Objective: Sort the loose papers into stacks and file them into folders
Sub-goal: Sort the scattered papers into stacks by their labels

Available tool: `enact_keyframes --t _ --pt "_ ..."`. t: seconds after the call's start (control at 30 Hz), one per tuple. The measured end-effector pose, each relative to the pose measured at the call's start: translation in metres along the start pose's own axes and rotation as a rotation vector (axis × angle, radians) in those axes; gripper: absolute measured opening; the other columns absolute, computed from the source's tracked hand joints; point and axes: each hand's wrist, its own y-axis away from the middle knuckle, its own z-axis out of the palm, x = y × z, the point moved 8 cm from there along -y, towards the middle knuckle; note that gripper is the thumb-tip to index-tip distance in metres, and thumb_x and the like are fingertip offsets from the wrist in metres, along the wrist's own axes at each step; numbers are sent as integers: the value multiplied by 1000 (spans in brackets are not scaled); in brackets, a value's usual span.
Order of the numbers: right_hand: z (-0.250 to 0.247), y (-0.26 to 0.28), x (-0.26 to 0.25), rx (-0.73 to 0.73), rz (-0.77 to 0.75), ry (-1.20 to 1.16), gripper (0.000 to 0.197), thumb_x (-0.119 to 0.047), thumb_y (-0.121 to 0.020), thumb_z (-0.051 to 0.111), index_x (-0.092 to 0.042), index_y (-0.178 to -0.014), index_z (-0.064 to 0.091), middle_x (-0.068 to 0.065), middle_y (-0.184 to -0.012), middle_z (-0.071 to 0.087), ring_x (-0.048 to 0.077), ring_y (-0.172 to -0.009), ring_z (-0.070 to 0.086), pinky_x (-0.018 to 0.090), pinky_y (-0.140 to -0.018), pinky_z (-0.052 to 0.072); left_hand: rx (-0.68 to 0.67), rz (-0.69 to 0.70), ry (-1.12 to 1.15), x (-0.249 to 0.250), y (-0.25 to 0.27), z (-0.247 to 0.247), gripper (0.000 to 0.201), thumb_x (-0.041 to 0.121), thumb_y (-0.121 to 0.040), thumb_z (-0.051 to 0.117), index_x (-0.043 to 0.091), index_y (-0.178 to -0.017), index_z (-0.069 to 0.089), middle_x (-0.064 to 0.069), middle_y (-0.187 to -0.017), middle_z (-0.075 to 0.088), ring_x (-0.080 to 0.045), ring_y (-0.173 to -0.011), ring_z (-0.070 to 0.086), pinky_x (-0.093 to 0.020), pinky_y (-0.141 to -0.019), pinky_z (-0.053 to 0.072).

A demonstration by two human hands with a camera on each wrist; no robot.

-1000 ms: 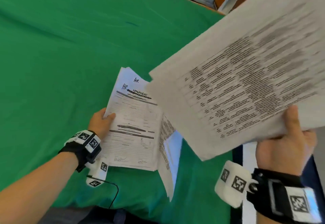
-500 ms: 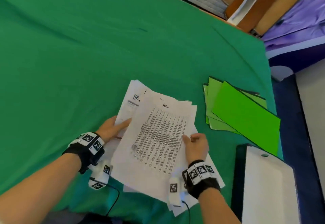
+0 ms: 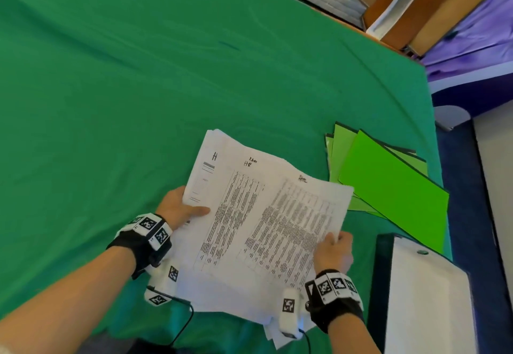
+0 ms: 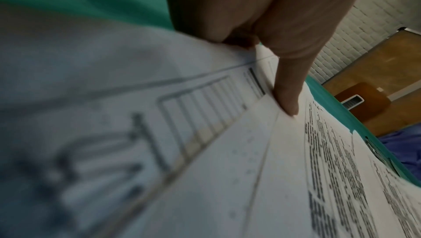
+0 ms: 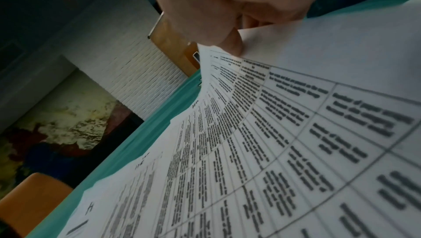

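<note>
A pile of white printed papers [image 3: 244, 214] lies fanned out at the near edge of the green-covered table [image 3: 138, 89]. My left hand [image 3: 180, 209] holds the pile's left edge, thumb on top of the sheets [image 4: 227, 152]. My right hand [image 3: 334, 251] pinches the right edge of the top sheet [image 3: 299, 214], a printed table marked "HR", which it holds slid out to the right of the pile and slightly lifted. In the right wrist view the thumb presses on that sheet [image 5: 296, 134]. Several bright green folders [image 3: 388, 184] lie overlapped to the right of the papers.
A white box with a dark rim [image 3: 424, 298] stands at the near right, beside the table's corner. Wooden furniture [image 3: 402, 6] and a purple cloth [image 3: 472, 42] lie beyond the table's far right edge. The green cloth stretches bare to the left and back.
My right hand brought a sheet held up before the camera down onto the pile, then drew the top sheet out to the right. My left hand kept its hold.
</note>
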Motion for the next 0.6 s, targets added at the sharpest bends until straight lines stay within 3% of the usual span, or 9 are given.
enact_keyframes --t 0.07,0.13,0.2,0.27,0.37,0.43,0.47,0.53,0.6 --pt "6 -2 6 -91 17 21 18 -21 -100 43 -7 -112 48 14 -93 56 30 -82 56 38 -73 47 41 15 -119 1 -1 0 55 17 -67 88 13 -115 61 -5 -112 69 -25 -100 66 -41 -84 56" --pt "31 3 4 -306 -32 12 23 -23 -96 55 -7 -112 52 8 -99 62 26 -88 59 36 -77 47 78 30 -265 4 0 1 62 29 -62 92 16 -114 59 -3 -111 68 -24 -101 64 -41 -86 54" --pt "56 14 5 -497 -46 -74 37 -26 -85 70 -9 -115 57 2 -103 69 22 -91 67 41 -83 55 107 20 -313 7 3 1 65 34 -60 92 18 -113 57 -1 -109 66 -23 -99 62 -36 -83 52" --pt "66 22 4 -563 -7 -210 45 -22 -78 79 -14 -117 59 1 -107 71 21 -94 70 46 -86 56 96 20 -277 10 6 2 64 35 -62 91 19 -113 57 2 -108 66 -21 -97 62 -35 -81 52" --pt "75 38 -12 -662 -36 -288 35 -13 -84 72 -19 -116 59 -1 -115 68 19 -101 67 45 -92 53 38 41 -164 15 10 4 66 48 -60 88 23 -114 61 6 -108 69 -17 -96 66 -40 -83 56" --pt "86 57 -28 -824 -99 -248 30 -24 -89 67 -29 -116 56 -7 -119 65 12 -104 64 40 -96 51 7 57 -144 15 11 4 80 60 -50 88 25 -116 60 7 -109 69 -17 -99 66 -42 -88 55" --pt "90 68 -36 -903 -116 -219 29 -35 -89 67 -33 -116 56 -9 -120 64 11 -106 62 39 -98 50 -6 48 -136 14 10 5 82 58 -49 89 23 -118 59 5 -110 69 -19 -101 65 -43 -90 54" --pt "95 70 -42 -936 -157 -168 45 -48 -86 65 -31 -127 56 -7 -129 60 14 -117 59 42 -105 44 -11 24 -131 10 9 5 72 36 -61 90 17 -121 56 -2 -115 67 -25 -107 63 -46 -95 51" --pt "85 49 -43 -728 -195 -41 59 -45 -89 63 -17 -138 49 2 -140 51 21 -128 50 43 -110 38 -5 8 -132 8 8 5 62 18 -69 87 12 -123 55 -7 -118 65 -28 -110 61 -47 -98 49"
